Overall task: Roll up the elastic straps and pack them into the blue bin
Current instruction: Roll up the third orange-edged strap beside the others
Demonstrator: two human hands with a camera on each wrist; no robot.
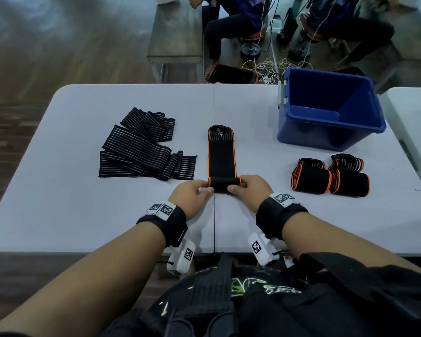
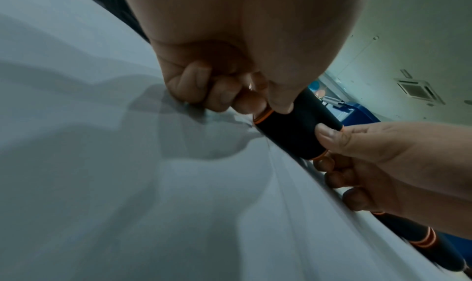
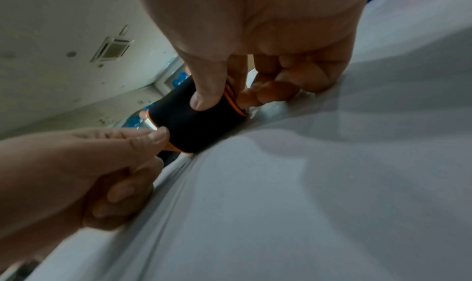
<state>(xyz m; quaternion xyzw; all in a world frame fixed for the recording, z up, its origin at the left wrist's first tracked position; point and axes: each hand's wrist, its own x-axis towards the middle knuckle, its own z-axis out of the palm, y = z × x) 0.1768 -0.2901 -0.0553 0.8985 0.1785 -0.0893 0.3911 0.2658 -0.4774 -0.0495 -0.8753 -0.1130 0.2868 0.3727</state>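
Observation:
A black elastic strap with orange edging point(image 1: 222, 156) lies flat on the white table point(image 1: 107, 215), its near end rolled into a small tube point(image 1: 224, 183). My left hand point(image 1: 195, 189) pinches the roll's left end point(image 2: 270, 114) and my right hand point(image 1: 249, 188) pinches its right end point(image 3: 217, 101). Thumbs press on the roll's near side, fingers curl behind it. Two rolled orange-edged straps point(image 1: 329, 177) sit to the right. A pile of black, white-striped straps point(image 1: 141, 147) lies to the left. The blue bin point(image 1: 331, 110) stands at the back right, with nothing visible inside.
A second white table point(image 1: 413, 122) adjoins on the right. Beyond the far edge are a bench point(image 1: 175, 37), tangled cables point(image 1: 267, 66), a black tray on the floor point(image 1: 231, 74) and seated persons' legs point(image 1: 229, 32).

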